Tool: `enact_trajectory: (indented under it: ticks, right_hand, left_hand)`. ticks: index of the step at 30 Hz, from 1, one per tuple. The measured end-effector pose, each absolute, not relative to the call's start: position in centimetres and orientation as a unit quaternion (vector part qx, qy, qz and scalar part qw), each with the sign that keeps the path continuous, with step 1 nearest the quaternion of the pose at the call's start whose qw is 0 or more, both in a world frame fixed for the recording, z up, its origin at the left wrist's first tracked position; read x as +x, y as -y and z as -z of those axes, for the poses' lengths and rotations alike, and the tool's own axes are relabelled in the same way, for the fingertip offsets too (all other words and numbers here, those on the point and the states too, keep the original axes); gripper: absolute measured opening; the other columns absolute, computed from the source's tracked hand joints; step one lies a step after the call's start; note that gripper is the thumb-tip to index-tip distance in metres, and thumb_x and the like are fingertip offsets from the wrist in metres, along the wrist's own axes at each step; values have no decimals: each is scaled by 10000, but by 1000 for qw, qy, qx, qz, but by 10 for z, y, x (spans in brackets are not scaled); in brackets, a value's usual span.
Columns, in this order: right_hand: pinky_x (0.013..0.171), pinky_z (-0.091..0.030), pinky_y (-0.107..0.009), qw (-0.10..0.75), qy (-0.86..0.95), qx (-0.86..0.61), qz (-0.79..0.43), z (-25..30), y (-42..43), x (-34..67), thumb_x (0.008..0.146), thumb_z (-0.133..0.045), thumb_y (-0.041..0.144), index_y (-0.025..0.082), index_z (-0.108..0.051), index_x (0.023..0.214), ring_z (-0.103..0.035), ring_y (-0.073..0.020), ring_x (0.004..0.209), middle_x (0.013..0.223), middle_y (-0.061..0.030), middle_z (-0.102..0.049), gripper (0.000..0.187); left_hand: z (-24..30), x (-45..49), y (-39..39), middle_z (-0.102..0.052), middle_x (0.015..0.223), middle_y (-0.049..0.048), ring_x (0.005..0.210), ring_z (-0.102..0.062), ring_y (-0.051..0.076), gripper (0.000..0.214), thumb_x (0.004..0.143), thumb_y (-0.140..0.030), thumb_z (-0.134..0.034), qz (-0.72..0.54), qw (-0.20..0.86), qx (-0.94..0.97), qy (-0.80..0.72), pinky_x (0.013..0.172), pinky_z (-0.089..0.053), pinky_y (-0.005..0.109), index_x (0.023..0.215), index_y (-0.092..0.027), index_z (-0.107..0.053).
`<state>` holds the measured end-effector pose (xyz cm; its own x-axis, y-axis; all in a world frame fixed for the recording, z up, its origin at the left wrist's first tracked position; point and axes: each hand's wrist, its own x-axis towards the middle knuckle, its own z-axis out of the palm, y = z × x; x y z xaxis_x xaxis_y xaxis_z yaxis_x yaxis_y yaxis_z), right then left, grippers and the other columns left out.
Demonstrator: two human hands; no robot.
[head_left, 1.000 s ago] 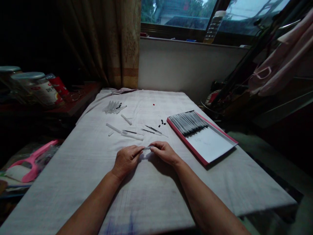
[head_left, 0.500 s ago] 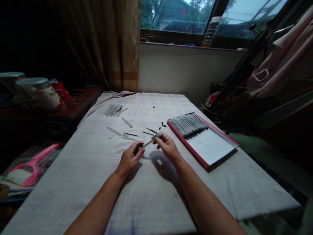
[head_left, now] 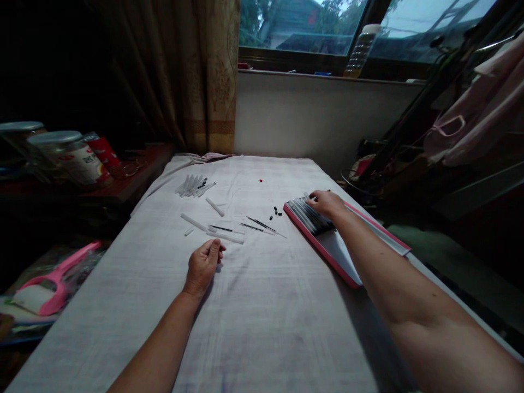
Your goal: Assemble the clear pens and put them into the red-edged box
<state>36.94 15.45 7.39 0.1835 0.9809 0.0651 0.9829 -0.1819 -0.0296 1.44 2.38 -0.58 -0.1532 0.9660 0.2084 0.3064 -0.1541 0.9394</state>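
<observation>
My right hand [head_left: 326, 203] reaches out over the pink-edged tray [head_left: 344, 261] and rests on the row of finished pens [head_left: 311, 217] lying in it; its fingers are curled down at the pens and whether they still grip one is hidden. My left hand [head_left: 203, 263] lies on the white cloth with its fingers loosely curled and nothing visible in them. Just beyond it lie clear pen barrels [head_left: 224, 237] and thin black refills [head_left: 258, 224]. Small black caps [head_left: 277, 211] sit beside the tray.
A heap of clear pen parts [head_left: 191, 186] lies at the far left of the table, a tiny red piece [head_left: 261, 180] near the far edge. Jars [head_left: 69, 155] stand on a side shelf at left, a pink tool [head_left: 53, 284] below. A curtain and window are behind.
Both hands held one pen together at the table's middle. My right hand has since carried it right to the tray's row of pens; my left hand let go and dropped onto the cloth.
</observation>
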Motion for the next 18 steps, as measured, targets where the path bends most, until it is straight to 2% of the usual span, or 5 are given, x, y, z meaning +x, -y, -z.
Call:
enact_trajectory:
  ticks: [8, 13, 18]
  right_hand:
    - [821, -472, -341, -18, 654, -756, 23, -74, -157, 360, 920, -474, 440, 235, -674, 1199, -637, -273, 1082, 1193, -118, -694, 400]
    - [761, -460, -308, 54, 698, -710, 74, -77, -147, 314, 945, -434, 385, 226, -710, 1108, -657, -245, 988, 1142, -110, -704, 358]
    - [758, -438, -255, 75, 807, -585, -9, -58, -129, 222, 946, -448, 338, 249, -721, 1074, -651, -194, 962, 1089, -68, -717, 315]
  left_hand:
    - [4, 13, -25, -589, 581, 22, 469, -547, 111, 613, 811, -734, -467, -550, 378, 498, -553, 409, -447, 201, 725, -155, -648]
    - [2, 9, -31, -578, 564, 9, 442, -537, 101, 632, 822, -745, -422, -597, 366, 428, -572, 384, -429, 192, 724, -159, -638]
    - [0, 3, -33, -567, 562, 2, 439, -534, 98, 649, 836, -747, -381, -632, 358, 385, -569, 389, -409, 191, 738, -155, -630]
